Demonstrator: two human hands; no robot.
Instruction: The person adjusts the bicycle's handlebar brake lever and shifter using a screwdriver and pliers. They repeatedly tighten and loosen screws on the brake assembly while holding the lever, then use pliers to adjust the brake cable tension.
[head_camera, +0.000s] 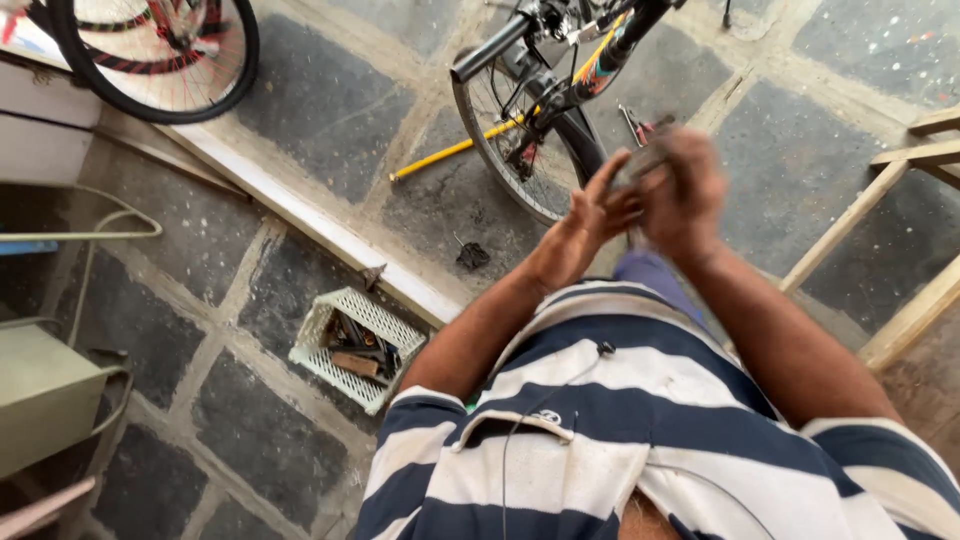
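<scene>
Person's two hands meet in front of the chest, centre-right of the view. Right hand (682, 190) is curled closed around a small dark metal part (640, 160), blurred, kind not readable. Left hand (598, 208) is half open, fingers stretched up and touching the same part from the left; whether it actually grips cannot be told. Striped blue and white shirt (640, 420) fills the near bottom. Just beyond the hands, far centre, stands a bicycle (560, 70) with black handlebar grip and a spoked wheel (520, 150) on the stone slab floor (330, 100). A yellow rod (450, 152) lies on the floor left of that wheel. Red-handled pliers (636, 127) lie on the floor right of the wheel. Small dark scrap (472, 256) on the floor near the step edge. Near left, a white perforated plastic basket (378, 318) holds dark tools. Far left top, a second wheel (160, 50) with red spokes. Right edge, pale wooden frame (900, 250). Left edge, grey-green metal box (45, 395). No labels legible.
</scene>
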